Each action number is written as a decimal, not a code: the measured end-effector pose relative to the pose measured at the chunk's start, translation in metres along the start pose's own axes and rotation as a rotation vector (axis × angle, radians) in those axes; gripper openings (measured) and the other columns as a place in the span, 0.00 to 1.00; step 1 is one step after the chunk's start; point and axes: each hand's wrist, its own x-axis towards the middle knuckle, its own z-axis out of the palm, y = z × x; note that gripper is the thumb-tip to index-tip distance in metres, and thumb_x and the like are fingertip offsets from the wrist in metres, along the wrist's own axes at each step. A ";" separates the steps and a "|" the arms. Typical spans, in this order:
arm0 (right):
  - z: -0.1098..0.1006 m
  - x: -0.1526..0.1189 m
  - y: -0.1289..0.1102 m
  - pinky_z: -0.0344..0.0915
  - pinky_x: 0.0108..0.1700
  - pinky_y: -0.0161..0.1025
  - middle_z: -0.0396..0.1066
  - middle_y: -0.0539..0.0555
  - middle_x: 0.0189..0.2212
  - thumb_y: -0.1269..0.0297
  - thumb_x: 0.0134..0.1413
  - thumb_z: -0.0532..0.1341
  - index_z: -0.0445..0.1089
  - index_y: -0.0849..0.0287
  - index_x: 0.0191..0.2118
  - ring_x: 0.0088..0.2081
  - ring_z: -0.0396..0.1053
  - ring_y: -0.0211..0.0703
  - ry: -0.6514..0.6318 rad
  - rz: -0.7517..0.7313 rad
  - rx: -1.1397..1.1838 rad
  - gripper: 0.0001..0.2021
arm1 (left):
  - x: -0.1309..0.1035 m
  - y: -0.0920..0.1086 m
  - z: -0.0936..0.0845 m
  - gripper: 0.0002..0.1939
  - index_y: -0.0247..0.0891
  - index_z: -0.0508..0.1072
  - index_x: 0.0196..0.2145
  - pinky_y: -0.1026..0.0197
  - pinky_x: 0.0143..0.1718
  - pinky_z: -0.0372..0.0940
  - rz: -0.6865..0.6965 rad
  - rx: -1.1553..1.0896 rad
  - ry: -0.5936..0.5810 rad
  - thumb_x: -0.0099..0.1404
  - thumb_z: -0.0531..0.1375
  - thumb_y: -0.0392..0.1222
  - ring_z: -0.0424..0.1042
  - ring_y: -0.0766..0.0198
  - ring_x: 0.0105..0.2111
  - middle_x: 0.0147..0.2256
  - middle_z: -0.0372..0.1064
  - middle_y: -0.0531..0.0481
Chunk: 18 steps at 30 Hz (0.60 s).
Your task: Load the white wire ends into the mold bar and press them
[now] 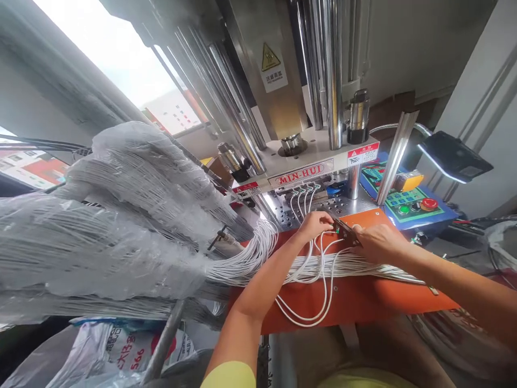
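Observation:
My right hand point(377, 241) grips a dark metal mould plate point(346, 233), tilted above the orange work surface point(299, 307). At the plate's left end my left hand point(316, 223) has its fingers pinched together beside a small green piece point(336, 228); what lies between the fingertips is too small to make out. White cables point(324, 269) run from the plate and loop down over the orange surface. Behind my hands, several white cables with green ends point(309, 189) sit in the machine under the MIN-HUI plate point(301, 175).
Large plastic-wrapped cable bundles point(133, 215) fill the left side. A thick cable bundle point(242, 267) crosses the orange surface. At the right stand a control box point(416, 207) with buttons and a lit lamp point(454, 156). Steel columns point(334, 75) rise behind.

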 end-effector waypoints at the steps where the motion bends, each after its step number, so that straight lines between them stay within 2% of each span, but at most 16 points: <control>1: 0.001 0.000 0.001 0.51 0.27 0.40 0.75 0.60 0.28 0.50 0.58 0.56 0.64 0.61 0.43 0.33 0.75 0.58 0.000 -0.001 0.001 0.18 | 0.001 0.000 0.000 0.08 0.34 0.77 0.30 0.66 0.32 0.62 0.003 0.002 -0.002 0.49 0.66 0.31 0.67 0.69 0.26 0.26 0.71 0.53; 8: 0.014 -0.007 0.002 0.49 0.28 0.40 0.75 0.57 0.28 0.43 0.60 0.49 0.62 0.58 0.45 0.30 0.74 0.55 0.100 0.031 -0.037 0.22 | 0.000 0.003 -0.001 0.08 0.33 0.77 0.31 0.65 0.33 0.63 -0.017 -0.042 -0.021 0.50 0.65 0.31 0.68 0.68 0.26 0.26 0.71 0.53; 12: 0.025 -0.006 0.005 0.48 0.28 0.39 0.76 0.57 0.29 0.43 0.61 0.48 0.61 0.57 0.46 0.31 0.74 0.55 0.125 0.026 -0.033 0.22 | -0.001 0.004 -0.002 0.08 0.32 0.76 0.32 0.65 0.31 0.63 -0.008 -0.088 -0.033 0.50 0.66 0.33 0.68 0.68 0.25 0.25 0.71 0.53; 16: 0.026 -0.008 0.010 0.48 0.27 0.38 0.76 0.54 0.29 0.40 0.57 0.49 0.61 0.53 0.48 0.31 0.74 0.54 0.107 0.035 0.017 0.24 | -0.005 0.007 0.000 0.10 0.34 0.76 0.32 0.65 0.31 0.62 0.044 -0.042 0.004 0.50 0.68 0.36 0.67 0.69 0.25 0.26 0.70 0.54; 18: 0.022 -0.012 0.012 0.50 0.27 0.38 0.75 0.54 0.28 0.39 0.56 0.50 0.62 0.52 0.50 0.31 0.74 0.54 0.084 0.043 0.055 0.26 | -0.009 0.011 -0.003 0.09 0.35 0.76 0.31 0.65 0.31 0.61 0.080 0.012 0.083 0.51 0.68 0.38 0.66 0.69 0.26 0.26 0.69 0.54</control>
